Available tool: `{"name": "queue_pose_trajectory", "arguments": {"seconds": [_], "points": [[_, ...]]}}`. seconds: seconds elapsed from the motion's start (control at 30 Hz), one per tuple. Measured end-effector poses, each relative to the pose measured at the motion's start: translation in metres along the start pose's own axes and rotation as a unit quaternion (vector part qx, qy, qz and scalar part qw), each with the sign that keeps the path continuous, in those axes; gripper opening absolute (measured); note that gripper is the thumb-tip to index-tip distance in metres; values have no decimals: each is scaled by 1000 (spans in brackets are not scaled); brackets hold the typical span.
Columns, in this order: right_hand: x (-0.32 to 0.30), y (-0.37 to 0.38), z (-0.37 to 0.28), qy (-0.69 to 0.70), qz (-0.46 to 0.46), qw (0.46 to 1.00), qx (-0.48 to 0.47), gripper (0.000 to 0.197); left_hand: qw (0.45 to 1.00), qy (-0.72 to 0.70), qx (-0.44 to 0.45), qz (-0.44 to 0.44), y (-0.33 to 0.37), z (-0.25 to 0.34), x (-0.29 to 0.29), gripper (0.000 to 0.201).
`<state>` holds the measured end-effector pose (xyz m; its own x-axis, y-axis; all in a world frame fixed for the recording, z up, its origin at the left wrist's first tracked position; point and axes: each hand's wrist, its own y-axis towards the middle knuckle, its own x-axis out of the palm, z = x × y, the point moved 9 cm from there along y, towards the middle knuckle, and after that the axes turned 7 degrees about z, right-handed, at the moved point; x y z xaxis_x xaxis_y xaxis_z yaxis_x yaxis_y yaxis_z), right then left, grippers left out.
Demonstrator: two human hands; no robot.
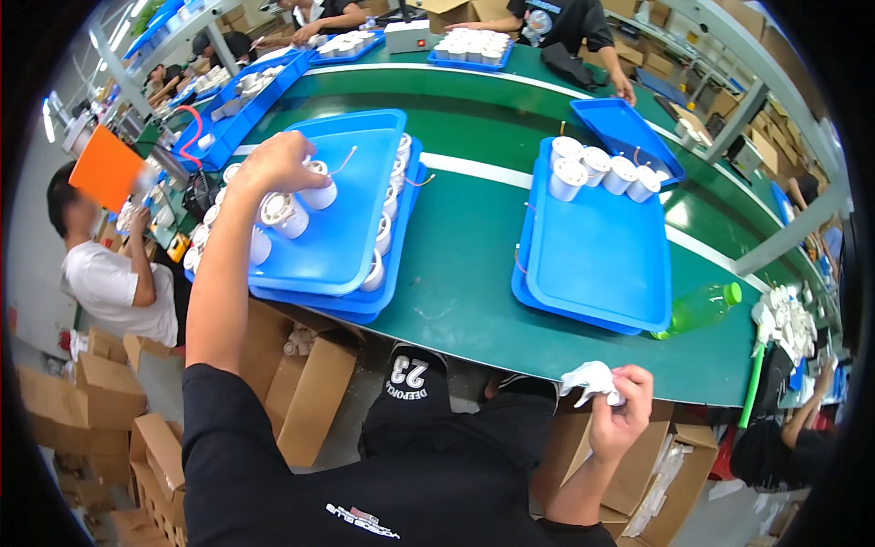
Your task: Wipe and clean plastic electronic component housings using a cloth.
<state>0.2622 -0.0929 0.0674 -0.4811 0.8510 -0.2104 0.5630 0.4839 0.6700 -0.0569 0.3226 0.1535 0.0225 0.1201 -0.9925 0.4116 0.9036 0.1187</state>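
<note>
My left hand (273,164) reaches over the upper blue tray (360,150) on the left, its fingers closed at a white cylindrical part (319,189) with a thin wire. Beside it on that tray stand another white cylinder (284,217) with a slotted top and one more, partly hidden by my forearm. A lower tray holding more white cylinders (375,271) sits underneath. At the table's front edge, my right hand (622,410) pinches a crumpled white cloth or tissue (591,379). Ahead of it, several white cylinders (568,180) stand at the far end of a blue tray (597,264).
A green bottle (700,310) lies by the right tray on the green table (460,264). Another blue tray (629,137) leans behind, near a co-worker's hand (623,89). Cardboard boxes (314,401) stand below the table edge. A person in a white shirt (118,287) is at the left.
</note>
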Motion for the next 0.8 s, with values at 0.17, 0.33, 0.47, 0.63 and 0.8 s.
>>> {"name": "queue_pose_trajectory", "arguments": {"seconds": [0.17,0.33,0.47,0.63,0.8], "points": [[0,-11,-2,-21,-15,1000,11,30,1000,30,-4,3,-1,-4,-2,52],[1,-17,-8,-32,-30,999,9,27,999,-2,10,41,-2,3,-15,52],[-3,-21,-13,-26,-31,999,0,27,972,-45,150,174,-23,31,-58,51],[-10,-23,-14,-1,5,1000,-1,28,876,-377,251,166,-82,89,-81,49],[4,-3,-40,37,21,997,-68,26,796,-471,351,148,-145,173,-50,49]]}}
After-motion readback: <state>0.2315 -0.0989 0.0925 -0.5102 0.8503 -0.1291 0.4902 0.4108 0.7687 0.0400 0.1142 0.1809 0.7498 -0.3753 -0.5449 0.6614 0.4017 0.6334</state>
